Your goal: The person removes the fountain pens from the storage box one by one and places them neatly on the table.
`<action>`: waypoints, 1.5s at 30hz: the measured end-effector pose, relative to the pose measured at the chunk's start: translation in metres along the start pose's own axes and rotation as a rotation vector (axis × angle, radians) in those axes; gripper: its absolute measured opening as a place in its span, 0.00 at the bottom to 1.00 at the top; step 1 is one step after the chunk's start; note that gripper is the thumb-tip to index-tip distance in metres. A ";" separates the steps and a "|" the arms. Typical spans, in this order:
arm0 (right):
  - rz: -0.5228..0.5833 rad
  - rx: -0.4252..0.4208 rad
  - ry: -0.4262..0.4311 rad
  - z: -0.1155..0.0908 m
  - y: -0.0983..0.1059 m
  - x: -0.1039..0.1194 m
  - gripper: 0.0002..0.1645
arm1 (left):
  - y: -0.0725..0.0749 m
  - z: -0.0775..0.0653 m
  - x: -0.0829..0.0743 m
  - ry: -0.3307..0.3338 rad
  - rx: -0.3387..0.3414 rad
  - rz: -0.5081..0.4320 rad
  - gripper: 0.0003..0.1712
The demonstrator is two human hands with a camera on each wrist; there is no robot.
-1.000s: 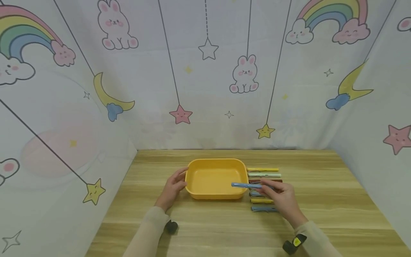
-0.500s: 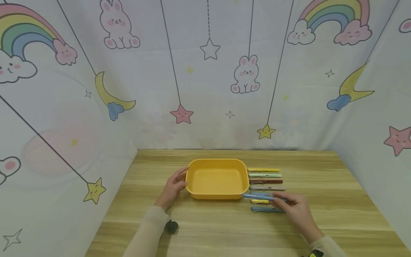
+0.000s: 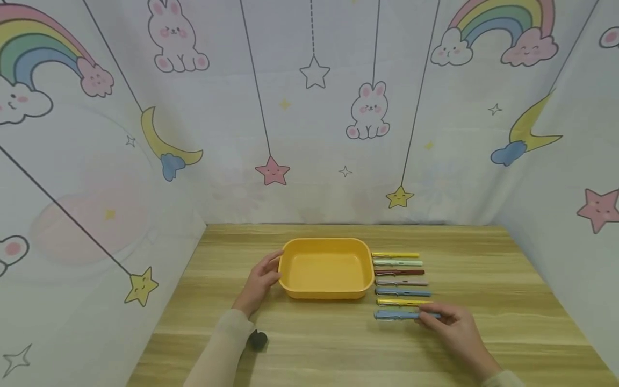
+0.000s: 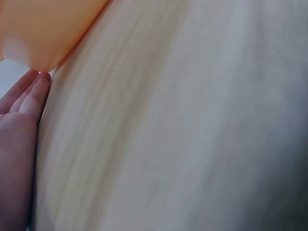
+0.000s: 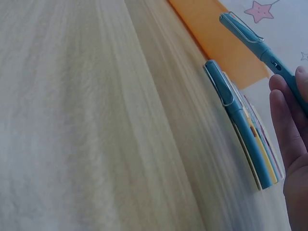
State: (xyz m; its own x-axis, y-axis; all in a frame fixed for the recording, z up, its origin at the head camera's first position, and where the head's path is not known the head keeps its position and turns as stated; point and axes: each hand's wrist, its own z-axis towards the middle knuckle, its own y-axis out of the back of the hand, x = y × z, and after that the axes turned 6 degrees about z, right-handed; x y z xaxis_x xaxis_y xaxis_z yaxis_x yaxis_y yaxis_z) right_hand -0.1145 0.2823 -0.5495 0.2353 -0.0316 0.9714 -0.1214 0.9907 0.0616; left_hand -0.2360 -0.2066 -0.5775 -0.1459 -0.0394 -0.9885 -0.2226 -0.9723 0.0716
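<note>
My right hand (image 3: 454, 327) pinches a blue pen (image 5: 260, 50) with a wire clip, its clip end pointing left. It overlaps another blue pen (image 5: 240, 118) lying at the near end of a row, which the right wrist view shows beneath it. Farther back in that row lie a yellow pen (image 3: 397, 302), a blue pen (image 3: 404, 293), a pinkish-grey pen (image 3: 405, 282), a dark red pen (image 3: 402, 272), a pale green pen (image 3: 400, 263) and another yellow pen (image 3: 397, 255). On the left, fingers of my left hand (image 3: 258, 286) rest against the outer wall of a yellow tray (image 3: 326, 295).
The pens' clip ends lie close along the tray's right side. All this stands on a wood-grain table (image 3: 319, 344), bordered behind and at both sides by a white cloth (image 3: 324, 204) printed with rabbits, stars and rainbows.
My right hand has carried the pen from over the tray's right side to the right and nearer, over the row's near end. My left hand stays at the tray.
</note>
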 end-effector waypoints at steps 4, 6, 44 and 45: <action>-0.010 0.021 0.021 -0.004 0.005 -0.004 0.11 | 0.000 0.000 0.000 0.008 -0.004 0.005 0.35; -0.047 0.015 0.013 -0.007 0.006 -0.005 0.09 | 0.000 -0.001 0.000 0.013 -0.010 0.011 0.35; -0.666 -0.021 0.339 -0.014 0.005 -0.022 0.23 | -0.001 -0.001 -0.004 0.034 0.000 0.037 0.34; -0.675 -0.023 0.332 -0.014 0.006 -0.022 0.23 | -0.001 -0.001 -0.004 0.033 -0.001 0.038 0.34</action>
State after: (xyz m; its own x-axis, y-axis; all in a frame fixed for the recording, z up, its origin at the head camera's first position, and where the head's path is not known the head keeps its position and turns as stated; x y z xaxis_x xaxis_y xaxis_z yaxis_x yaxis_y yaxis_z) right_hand -0.1070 0.2903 -0.5735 0.5309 -0.5946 0.6039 0.1713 0.7732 0.6106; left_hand -0.2347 -0.2060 -0.5736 -0.1221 -0.0842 -0.9889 -0.2169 -0.9700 0.1094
